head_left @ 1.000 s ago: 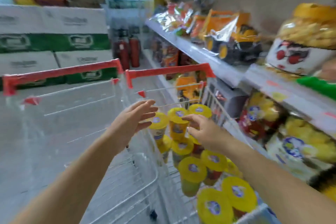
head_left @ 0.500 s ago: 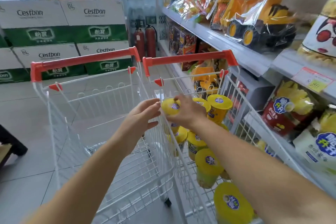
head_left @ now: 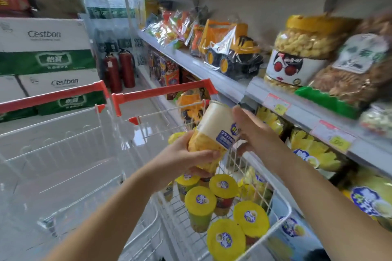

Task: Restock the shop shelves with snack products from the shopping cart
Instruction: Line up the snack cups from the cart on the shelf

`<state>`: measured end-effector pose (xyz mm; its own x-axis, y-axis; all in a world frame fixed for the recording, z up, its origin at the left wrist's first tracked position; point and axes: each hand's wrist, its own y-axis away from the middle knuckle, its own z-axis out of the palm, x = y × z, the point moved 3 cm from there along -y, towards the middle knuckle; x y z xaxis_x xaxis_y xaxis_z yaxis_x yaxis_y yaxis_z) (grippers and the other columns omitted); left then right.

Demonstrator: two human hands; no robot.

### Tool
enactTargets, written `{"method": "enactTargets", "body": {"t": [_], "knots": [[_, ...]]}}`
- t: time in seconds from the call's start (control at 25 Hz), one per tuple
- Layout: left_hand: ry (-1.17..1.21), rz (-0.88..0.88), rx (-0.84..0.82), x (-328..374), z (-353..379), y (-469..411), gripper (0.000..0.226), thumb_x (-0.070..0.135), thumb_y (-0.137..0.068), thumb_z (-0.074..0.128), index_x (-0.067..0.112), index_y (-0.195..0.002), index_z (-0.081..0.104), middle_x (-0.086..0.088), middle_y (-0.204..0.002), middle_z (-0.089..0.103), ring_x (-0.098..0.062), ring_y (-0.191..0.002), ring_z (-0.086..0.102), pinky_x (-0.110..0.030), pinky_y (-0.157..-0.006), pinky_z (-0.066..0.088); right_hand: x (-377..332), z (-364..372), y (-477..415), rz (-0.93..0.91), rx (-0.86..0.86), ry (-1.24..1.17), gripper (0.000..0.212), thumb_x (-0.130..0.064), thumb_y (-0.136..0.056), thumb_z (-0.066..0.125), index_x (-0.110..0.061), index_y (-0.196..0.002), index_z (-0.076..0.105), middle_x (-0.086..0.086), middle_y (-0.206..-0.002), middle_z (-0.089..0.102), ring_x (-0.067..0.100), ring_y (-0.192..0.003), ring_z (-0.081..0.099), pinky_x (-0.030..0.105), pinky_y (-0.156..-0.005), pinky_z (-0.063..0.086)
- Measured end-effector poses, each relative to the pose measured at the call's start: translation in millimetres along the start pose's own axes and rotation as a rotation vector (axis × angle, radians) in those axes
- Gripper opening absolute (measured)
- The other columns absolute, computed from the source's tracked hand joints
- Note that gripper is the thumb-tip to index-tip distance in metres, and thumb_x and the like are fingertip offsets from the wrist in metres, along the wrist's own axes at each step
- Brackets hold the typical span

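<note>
A snack cup (head_left: 214,131) with a yellow lid end and a pale body with a blue label hangs tilted above the right shopping cart (head_left: 282,210). My left hand (head_left: 188,161) grips its yellow end from below. My right hand (head_left: 248,131) holds the cup's pale upper side, thumb on top and fingers underneath. Several more yellow-lidded cups (head_left: 200,200) stand upright in the cart basket. The shop shelves (head_left: 297,110) run along the right, with yellow snack bags (head_left: 314,152) on the lower level.
An empty second cart (head_left: 53,99) with a red handle stands on the left. The upper shelf carries a wrapped toy truck (head_left: 231,53), a jar of snacks (head_left: 301,48) and bagged goods. Stacked water cartons (head_left: 46,48) and two fire extinguishers (head_left: 118,70) are behind.
Both hands reached into the right cart, took hold of one cup and lifted it out, tilted on its side. The view swung up toward the shelves.
</note>
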<state>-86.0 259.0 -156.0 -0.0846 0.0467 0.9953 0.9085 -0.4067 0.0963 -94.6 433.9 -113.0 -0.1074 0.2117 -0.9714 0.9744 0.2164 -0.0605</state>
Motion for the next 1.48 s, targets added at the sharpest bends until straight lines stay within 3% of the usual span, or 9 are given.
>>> {"method": "enactTargets", "body": {"t": [0.16,0.28,0.44,0.72,0.84,1.04,1.2,1.36,1.48], "knots": [[0.142,0.041,0.04,3,-12,4,0.054,0.021,-0.071,0.08,0.014,-0.12,0.057,-0.008,-0.101,0.076,-0.023,-0.087,0.073,-0.034,-0.068,0.062,36,3,-17,0.201,-0.037,-0.227,0.056,-0.061,-0.094,0.029,-0.021,-0.121,0.058,0.008,-0.105,0.071,0.027,-0.09,0.07,0.041,-0.069,0.058],[0.245,0.081,0.158,-8,-42,24,0.053,0.029,-0.071,0.078,0.011,-0.118,0.061,-0.01,-0.1,0.075,-0.022,-0.081,0.073,-0.033,-0.064,0.061,84,46,-42,0.196,-0.201,0.231,0.028,-0.023,-0.103,0.043,-0.019,-0.127,0.059,0.008,-0.126,0.063,0.025,-0.105,0.065,0.039,-0.084,0.056],[0.297,0.07,0.315,-28,-76,60,0.095,0.053,-0.039,0.097,0.01,-0.117,0.065,-0.018,-0.104,0.072,-0.026,-0.081,0.073,-0.034,-0.06,0.061,137,125,-80,0.141,-0.507,0.733,0.043,-0.022,-0.098,0.05,-0.024,-0.141,0.045,0.006,-0.148,0.038,0.026,-0.12,0.049,0.031,-0.084,0.046],[0.348,0.039,0.429,-61,-107,93,0.098,0.052,-0.039,0.097,0.009,-0.121,0.064,-0.02,-0.108,0.07,-0.029,-0.083,0.072,-0.036,-0.061,0.061,164,182,-108,0.06,-0.478,1.164,0.051,-0.023,-0.08,0.07,-0.013,-0.12,0.041,0.009,-0.125,0.043,0.029,-0.108,0.05,0.038,-0.074,0.041],[0.366,0.043,0.424,-59,-105,89,0.096,0.053,-0.04,0.097,0.01,-0.121,0.064,-0.019,-0.108,0.07,-0.028,-0.084,0.072,-0.036,-0.061,0.062,156,170,-95,0.008,-0.389,1.072,0.057,-0.037,-0.075,0.072,-0.02,-0.118,0.04,0.006,-0.124,0.048,0.025,-0.091,0.051,0.032,-0.067,0.038],[0.387,0.086,0.37,-33,-88,61,0.099,0.054,-0.041,0.096,0.009,-0.123,0.064,-0.019,-0.111,0.07,-0.028,-0.091,0.072,-0.038,-0.071,0.062,91,113,-50,-0.165,-0.246,0.934,0.076,-0.058,-0.068,0.069,-0.044,-0.136,0.038,-0.008,-0.132,0.044,0.016,-0.12,0.043,0.034,-0.085,0.041],[0.397,0.12,0.262,-11,-58,37,0.098,0.061,-0.041,0.093,0.019,-0.125,0.063,-0.013,-0.122,0.07,-0.024,-0.109,0.068,-0.044,-0.093,0.057,42,35,-1,-0.065,-0.069,0.418,0.062,-0.068,-0.056,0.064,-0.052,-0.115,0.056,-0.02,-0.119,0.053,0.001,-0.113,0.046,0.023,-0.091,0.042],[0.565,0.024,-0.062,2,-1,10,0.092,0.06,-0.051,0.09,0.019,-0.13,0.065,-0.013,-0.131,0.065,-0.028,-0.113,0.067,-0.062,-0.09,0.052,15,-24,35,0.04,0.178,-0.049,0.046,-0.061,-0.059,0.078,-0.041,-0.1,0.066,-0.007,-0.103,0.068,0.013,-0.09,0.07,0.041,-0.08,0.059],[0.717,-0.073,-0.366,11,53,-2,0.092,0.057,-0.061,0.085,0.02,-0.141,0.056,-0.016,-0.141,0.057,-0.038,-0.129,0.054,-0.074,-0.098,0.039,-1,-54,62,0.049,0.391,-0.141,0.054,-0.06,-0.061,0.072,-0.029,-0.104,0.063,0.001,-0.094,0.069,0.011,-0.074,0.071,0.028,-0.061,0.056]]}}
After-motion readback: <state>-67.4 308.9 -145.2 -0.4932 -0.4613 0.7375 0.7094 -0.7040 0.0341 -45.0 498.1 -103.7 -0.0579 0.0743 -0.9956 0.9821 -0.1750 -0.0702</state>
